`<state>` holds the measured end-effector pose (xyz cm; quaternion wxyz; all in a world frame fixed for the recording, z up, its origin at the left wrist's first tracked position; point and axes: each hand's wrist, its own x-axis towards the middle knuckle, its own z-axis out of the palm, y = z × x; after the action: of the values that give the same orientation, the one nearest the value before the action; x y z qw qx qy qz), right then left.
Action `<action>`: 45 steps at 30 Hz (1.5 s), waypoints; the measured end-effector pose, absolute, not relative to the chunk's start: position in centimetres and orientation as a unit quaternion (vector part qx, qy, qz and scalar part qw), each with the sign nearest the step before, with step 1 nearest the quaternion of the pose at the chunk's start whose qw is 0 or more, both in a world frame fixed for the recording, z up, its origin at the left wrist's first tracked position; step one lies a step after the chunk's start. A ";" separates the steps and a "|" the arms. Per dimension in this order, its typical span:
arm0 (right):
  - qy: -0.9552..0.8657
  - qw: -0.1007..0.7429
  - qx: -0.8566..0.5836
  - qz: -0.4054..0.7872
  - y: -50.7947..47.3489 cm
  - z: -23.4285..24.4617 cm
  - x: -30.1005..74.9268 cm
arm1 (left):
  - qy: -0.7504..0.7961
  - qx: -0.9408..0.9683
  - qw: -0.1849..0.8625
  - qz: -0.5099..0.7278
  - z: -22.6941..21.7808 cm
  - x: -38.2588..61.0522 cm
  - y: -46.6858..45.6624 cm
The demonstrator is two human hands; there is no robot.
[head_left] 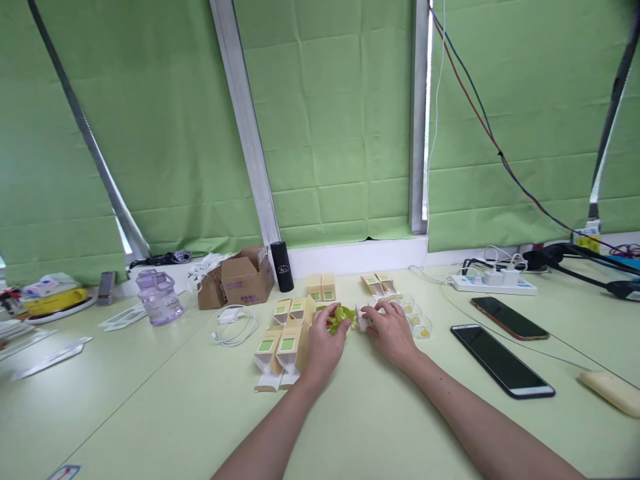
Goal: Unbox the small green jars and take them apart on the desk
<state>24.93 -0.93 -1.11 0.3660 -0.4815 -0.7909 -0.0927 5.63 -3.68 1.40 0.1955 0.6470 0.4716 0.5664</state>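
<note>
My left hand (325,341) is closed around a shiny yellow-green piece (344,313) with a rounded, petal-like shape. My right hand (393,333) pinches a small white object (363,319) close beside it; its kind is partly hidden by the fingers. Several small cream cartons (293,347) with green squares and unfolded flaps stand just left of my left hand. To the right of my right hand lie clear plastic round pieces (423,329) with yellow centres. More cream cartons (381,285) lie behind my hands.
A white phone (503,360), a dark phone (509,318) and a power strip (493,283) lie on the right. On the left are a coiled white cable (235,327), a purple jug (159,298), a cardboard box (246,277) and a black cylinder (282,267).
</note>
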 end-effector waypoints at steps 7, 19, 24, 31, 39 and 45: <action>-0.791 0.335 -0.499 -0.111 -1.0 -1.0 25.0 | 0.466 0.644 0.195 0.575 1.4 5.7 -3.7; -0.785 0.354 -0.499 -0.094 -1.3 -0.9 25.1 | 0.465 0.637 0.229 0.571 1.8 5.7 -3.8; -0.760 0.418 -0.493 -0.067 -1.8 -0.4 25.0 | 0.394 0.619 0.319 0.601 2.0 5.8 -3.6; -0.752 0.510 -0.418 -0.011 -2.9 0.2 24.2 | 0.329 0.596 0.391 0.620 2.4 6.1 -3.7; -0.759 0.555 -0.338 0.050 -3.9 0.4 23.0 | 0.304 0.566 0.456 0.616 2.5 6.5 -4.1; -0.750 0.566 -0.336 0.064 -4.1 0.7 22.9 | 0.325 0.581 0.440 0.603 2.2 6.5 -4.1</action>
<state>22.90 -4.13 0.67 0.5662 -0.3356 -0.7501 0.0643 6.53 -4.07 2.19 0.4401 0.5805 0.3246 0.6033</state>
